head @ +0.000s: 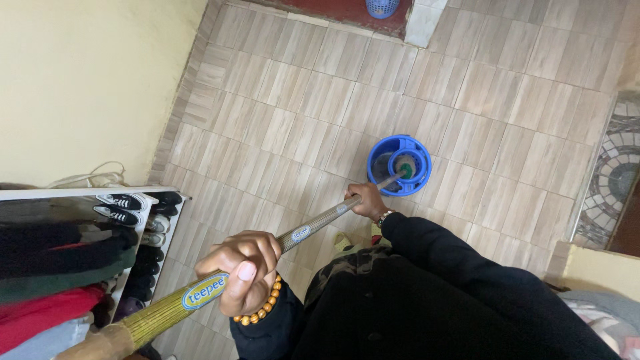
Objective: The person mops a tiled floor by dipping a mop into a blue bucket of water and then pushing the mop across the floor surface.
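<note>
I look down at a long mop handle [313, 227], metal along its lower part and yellowish with an oval label near the top. My left hand [243, 270], wearing a wooden bead bracelet, grips the upper yellow part. My right hand [368, 201], with a wristwatch and a black sleeve, holds the metal shaft lower down. The handle's far end reaches into a blue round mop bucket [400, 165] with a green insert, standing on the tiled floor [320, 113].
A shoe rack [143, 227] with several shoes and folded clothes stands at the left against a cream wall [80, 80]. A white pillar [425, 23] and a blue basket [383, 7] are at the top. A mosaic mat [617, 177] lies at the right.
</note>
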